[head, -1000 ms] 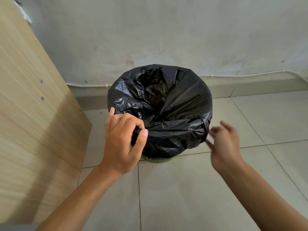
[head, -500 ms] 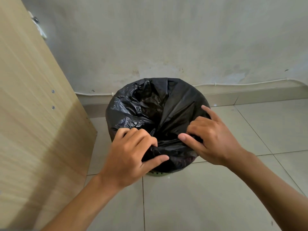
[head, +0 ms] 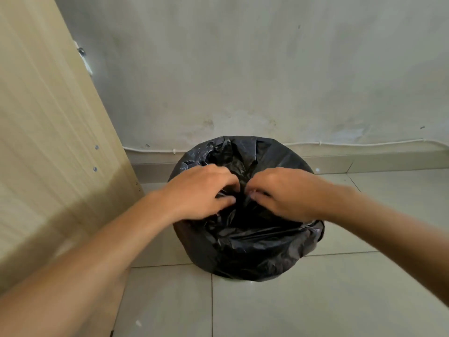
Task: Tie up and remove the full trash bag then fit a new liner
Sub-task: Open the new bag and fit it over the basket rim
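Left hand (head: 196, 190) and right hand (head: 286, 190) meet over the bag mouth, fingers curled and pinching black plastic, fingertips nearly touching; motion blur hides the exact grip. Trash bag (head: 245, 242) is glossy black, crinkled, draped over a round bin and hiding it fully. Bag stands upright, mouth up, long axis vertical. It sits on the tiled floor (head: 315, 300), wall (head: 243, 69) at 12 o'clock, wooden panel (head: 48, 142) at 9 o'clock.

Before you: tiled floor (head: 315, 300); black-bagged trash bin (head: 247, 249) standing at its far edge; wooden cabinet (head: 48, 154) at left edge.
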